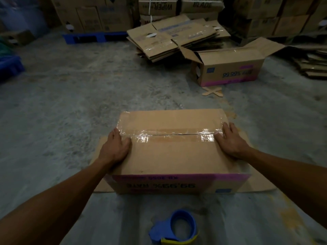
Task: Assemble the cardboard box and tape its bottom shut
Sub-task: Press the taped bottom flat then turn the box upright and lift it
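Note:
A cardboard box (173, 156) stands upside down on the floor in front of me, its print inverted and a pink band along its near edge. Clear tape (169, 135) runs along the middle seam of its closed flaps from left to right. My left hand (115, 147) lies on the box's left edge, fingers draped over the tape's left end. My right hand (231, 140) rests flat at the right edge, fingers spread over the tape's right end. A blue tape dispenser (177, 228) lies on the floor close to me, below the box.
A flat cardboard sheet (256, 183) lies under the box. Another assembled box (228, 68) lies on its side at the right rear, with open flaps. Behind it a pile of flattened cartons (175, 38) lies, and stacked boxes line the back. A blue pallet (85, 37) sits left rear.

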{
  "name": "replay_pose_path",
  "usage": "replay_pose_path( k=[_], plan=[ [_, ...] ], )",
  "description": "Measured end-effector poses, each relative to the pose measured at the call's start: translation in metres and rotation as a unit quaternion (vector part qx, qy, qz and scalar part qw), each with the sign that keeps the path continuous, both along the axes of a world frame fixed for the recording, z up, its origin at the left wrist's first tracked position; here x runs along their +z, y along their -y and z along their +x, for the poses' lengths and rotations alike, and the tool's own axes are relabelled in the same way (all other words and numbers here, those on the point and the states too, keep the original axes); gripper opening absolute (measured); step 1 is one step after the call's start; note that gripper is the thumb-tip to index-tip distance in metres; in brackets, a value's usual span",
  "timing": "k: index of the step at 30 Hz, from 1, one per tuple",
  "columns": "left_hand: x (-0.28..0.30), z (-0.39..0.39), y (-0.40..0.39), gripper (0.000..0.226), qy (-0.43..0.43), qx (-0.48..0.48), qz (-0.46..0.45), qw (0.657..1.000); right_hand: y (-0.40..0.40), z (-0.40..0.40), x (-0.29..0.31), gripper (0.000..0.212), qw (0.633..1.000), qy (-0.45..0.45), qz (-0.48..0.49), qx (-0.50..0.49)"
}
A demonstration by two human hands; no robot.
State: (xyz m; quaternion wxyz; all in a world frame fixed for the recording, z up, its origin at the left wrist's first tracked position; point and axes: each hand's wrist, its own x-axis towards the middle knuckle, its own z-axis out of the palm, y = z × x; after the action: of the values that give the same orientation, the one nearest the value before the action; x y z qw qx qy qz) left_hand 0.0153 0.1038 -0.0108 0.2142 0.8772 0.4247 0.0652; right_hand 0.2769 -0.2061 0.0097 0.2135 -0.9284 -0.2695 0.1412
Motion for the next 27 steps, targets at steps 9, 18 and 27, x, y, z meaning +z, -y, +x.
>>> replay_pose_path(
  k=[9,18,27],
  plan=[
    [0.014,-0.023,0.013,0.062,-0.022,0.040,0.027,0.999,0.007,-0.004,0.013,0.049,0.995,0.037,-0.026,-0.093],
    [0.005,0.036,-0.035,0.069,-0.021,-0.004,-0.047,0.999,-0.021,0.042,-0.004,0.072,0.998,-0.014,-0.025,-0.047],
    [0.006,0.040,-0.039,0.070,-0.028,0.004,-0.032,0.999,-0.028,0.045,-0.009,0.071,0.997,-0.014,-0.008,-0.069]
  ],
)
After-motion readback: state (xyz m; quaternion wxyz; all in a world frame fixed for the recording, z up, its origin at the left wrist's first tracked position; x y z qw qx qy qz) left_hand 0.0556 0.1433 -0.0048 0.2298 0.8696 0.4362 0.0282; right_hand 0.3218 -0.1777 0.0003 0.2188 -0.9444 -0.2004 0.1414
